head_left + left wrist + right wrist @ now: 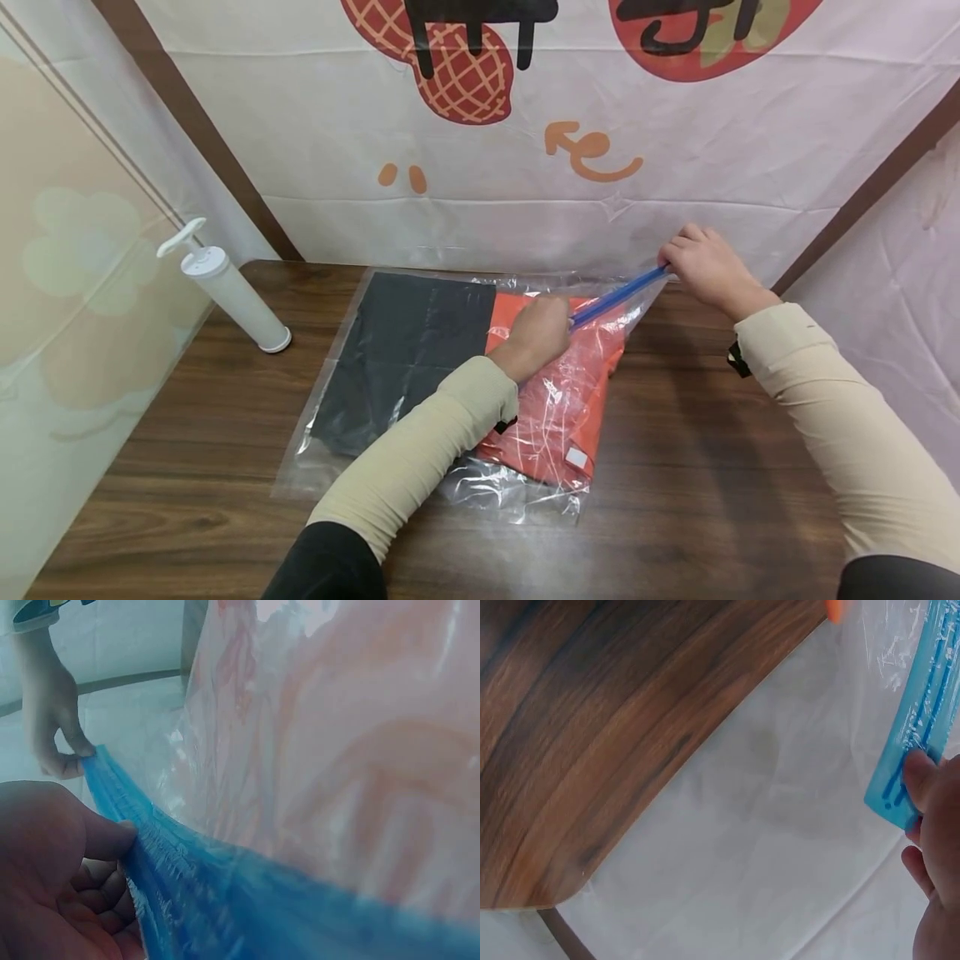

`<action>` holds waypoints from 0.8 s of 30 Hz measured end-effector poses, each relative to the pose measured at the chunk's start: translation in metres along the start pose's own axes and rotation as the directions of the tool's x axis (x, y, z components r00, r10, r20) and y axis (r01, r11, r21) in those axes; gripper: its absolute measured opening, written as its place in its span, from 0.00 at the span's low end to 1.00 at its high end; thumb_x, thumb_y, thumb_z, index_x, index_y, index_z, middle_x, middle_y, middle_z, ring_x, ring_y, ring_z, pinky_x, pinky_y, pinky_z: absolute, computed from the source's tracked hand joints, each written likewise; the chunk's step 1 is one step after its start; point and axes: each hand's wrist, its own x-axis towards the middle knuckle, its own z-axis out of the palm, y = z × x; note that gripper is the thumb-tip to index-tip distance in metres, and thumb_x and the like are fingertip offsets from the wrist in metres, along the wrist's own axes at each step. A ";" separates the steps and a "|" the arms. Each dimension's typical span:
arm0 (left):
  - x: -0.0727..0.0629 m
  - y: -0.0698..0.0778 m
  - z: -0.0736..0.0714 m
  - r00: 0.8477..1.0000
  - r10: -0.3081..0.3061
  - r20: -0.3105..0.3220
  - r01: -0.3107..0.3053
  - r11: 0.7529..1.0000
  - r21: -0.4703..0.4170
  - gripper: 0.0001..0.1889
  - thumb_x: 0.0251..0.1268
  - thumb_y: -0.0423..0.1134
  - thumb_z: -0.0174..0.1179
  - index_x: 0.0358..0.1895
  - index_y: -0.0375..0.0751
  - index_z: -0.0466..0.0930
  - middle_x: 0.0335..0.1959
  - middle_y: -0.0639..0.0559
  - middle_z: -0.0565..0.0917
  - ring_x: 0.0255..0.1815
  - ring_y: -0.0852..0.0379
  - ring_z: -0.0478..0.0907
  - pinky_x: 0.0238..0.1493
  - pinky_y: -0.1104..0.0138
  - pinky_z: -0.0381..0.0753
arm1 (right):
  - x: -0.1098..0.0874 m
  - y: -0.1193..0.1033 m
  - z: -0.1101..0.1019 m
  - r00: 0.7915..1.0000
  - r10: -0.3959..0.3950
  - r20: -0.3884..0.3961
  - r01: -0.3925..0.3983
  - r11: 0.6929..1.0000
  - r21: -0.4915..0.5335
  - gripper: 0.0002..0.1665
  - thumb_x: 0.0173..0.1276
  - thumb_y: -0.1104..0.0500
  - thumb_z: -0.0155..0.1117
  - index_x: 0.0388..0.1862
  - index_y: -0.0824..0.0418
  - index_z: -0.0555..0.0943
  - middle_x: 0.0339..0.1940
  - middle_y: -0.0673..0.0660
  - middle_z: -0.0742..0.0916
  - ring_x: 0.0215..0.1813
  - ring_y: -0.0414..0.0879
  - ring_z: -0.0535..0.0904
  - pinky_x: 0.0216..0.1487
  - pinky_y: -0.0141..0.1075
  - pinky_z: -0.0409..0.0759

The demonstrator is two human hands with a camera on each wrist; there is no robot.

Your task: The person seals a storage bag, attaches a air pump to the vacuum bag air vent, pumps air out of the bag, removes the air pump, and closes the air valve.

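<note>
A clear plastic zip bag (517,500) lies on the wooden table, with a folded dark garment (420,350) and a folded orange garment (555,425) inside. Its blue zip strip (618,296) is lifted at the far right. My right hand (705,262) pinches the strip's end between thumb and fingers, as the right wrist view also shows on the blue strip (922,712). Further along, my left hand (536,329) grips the same strip; in the left wrist view its thumb presses the blue edge (180,877). The strip is stretched between both hands.
A white hand pump (236,296) with a T-shaped handle stands at the table's left side. Behind the table (697,467) hangs a printed cloth (487,167), close to the far edge. More cloth covers the left and right sides.
</note>
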 end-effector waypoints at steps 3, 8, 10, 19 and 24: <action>0.000 -0.002 0.001 1.000 -0.010 0.003 0.010 1.000 0.007 0.06 0.73 0.38 0.60 0.37 0.41 0.81 0.30 0.51 0.83 0.32 0.55 0.81 0.32 0.60 0.81 | 0.000 -0.003 0.002 1.000 0.007 0.005 -0.007 1.000 -0.010 0.05 0.65 0.73 0.67 0.35 0.66 0.82 0.36 0.63 0.87 0.47 0.61 0.74 0.49 0.56 0.71; 0.001 0.001 0.001 1.000 -0.012 0.015 0.012 1.000 0.011 0.05 0.72 0.39 0.62 0.37 0.43 0.83 0.31 0.52 0.85 0.34 0.54 0.82 0.33 0.60 0.81 | -0.001 0.000 0.000 1.000 0.012 0.020 -0.012 1.000 0.003 0.05 0.65 0.73 0.66 0.35 0.65 0.82 0.37 0.62 0.86 0.48 0.61 0.74 0.50 0.57 0.71; 0.001 0.002 0.000 1.000 -0.013 0.019 0.012 1.000 0.010 0.05 0.72 0.39 0.62 0.37 0.43 0.83 0.31 0.52 0.85 0.34 0.54 0.83 0.33 0.60 0.81 | -0.002 0.002 -0.002 1.000 0.017 0.017 -0.017 1.000 0.010 0.05 0.65 0.72 0.67 0.34 0.64 0.83 0.37 0.62 0.86 0.49 0.61 0.73 0.51 0.57 0.70; 0.000 0.002 -0.001 1.000 0.000 0.021 0.000 1.000 0.014 0.07 0.74 0.39 0.60 0.36 0.42 0.82 0.29 0.52 0.84 0.32 0.55 0.82 0.32 0.61 0.81 | -0.004 0.006 -0.006 1.000 0.026 0.014 -0.026 1.000 -0.012 0.05 0.66 0.72 0.66 0.33 0.64 0.83 0.36 0.61 0.85 0.48 0.61 0.73 0.47 0.56 0.70; 0.000 0.001 0.000 1.000 -0.004 0.010 0.004 1.000 0.026 0.06 0.73 0.39 0.61 0.38 0.41 0.83 0.31 0.51 0.85 0.34 0.54 0.83 0.34 0.59 0.82 | -0.005 0.008 -0.005 1.000 0.016 -0.005 -0.017 1.000 -0.016 0.05 0.65 0.72 0.67 0.33 0.64 0.82 0.35 0.61 0.86 0.47 0.61 0.73 0.47 0.55 0.71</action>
